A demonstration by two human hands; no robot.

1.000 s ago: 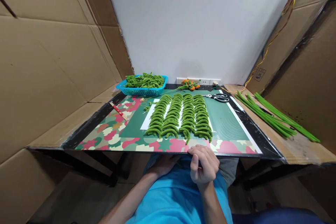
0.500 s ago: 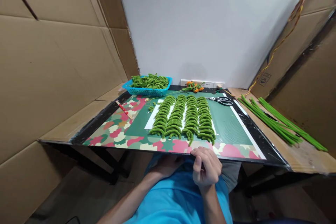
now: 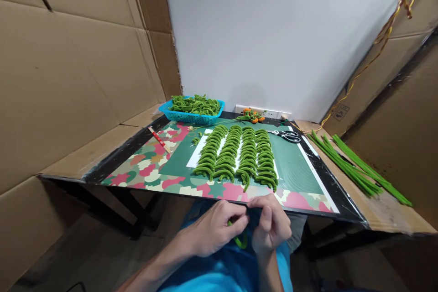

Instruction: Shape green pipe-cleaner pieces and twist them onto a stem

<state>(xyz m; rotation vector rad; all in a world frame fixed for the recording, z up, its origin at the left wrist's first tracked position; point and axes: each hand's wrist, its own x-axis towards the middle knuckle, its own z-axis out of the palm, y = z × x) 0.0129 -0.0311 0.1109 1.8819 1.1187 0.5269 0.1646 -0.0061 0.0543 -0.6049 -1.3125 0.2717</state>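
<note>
Cardboard panels (image 3: 89,73) flank a white wall (image 3: 284,41), and my black-edged table (image 3: 348,204) stands between them. A green mat (image 3: 301,171) with a camouflage-patterned border covers much of its top. Below the table's near edge, over my blue shirt (image 3: 219,271), I have my left hand (image 3: 219,227) curled, its thumb and forefinger closed on a bent green pipe-cleaner strip (image 3: 242,241) that loops down beneath the fingers. My right hand (image 3: 271,226) is just beside it, fingers bent and forefinger reaching toward the left fingertips; I cannot tell whether it pinches anything.

Ahead of both hands, four columns of curved green fuzzy pieces (image 3: 233,151) lie over a white sheet (image 3: 193,159), their near ends reaching past it onto the mat. Behind them to the left sits a blue basket (image 3: 191,117) heaped with more green pieces (image 3: 196,105). Orange flowers (image 3: 255,117) lie near the wall, black-handled scissors (image 3: 290,136) to the right of the columns, and long green stems (image 3: 352,171) on cardboard at far right.
</note>
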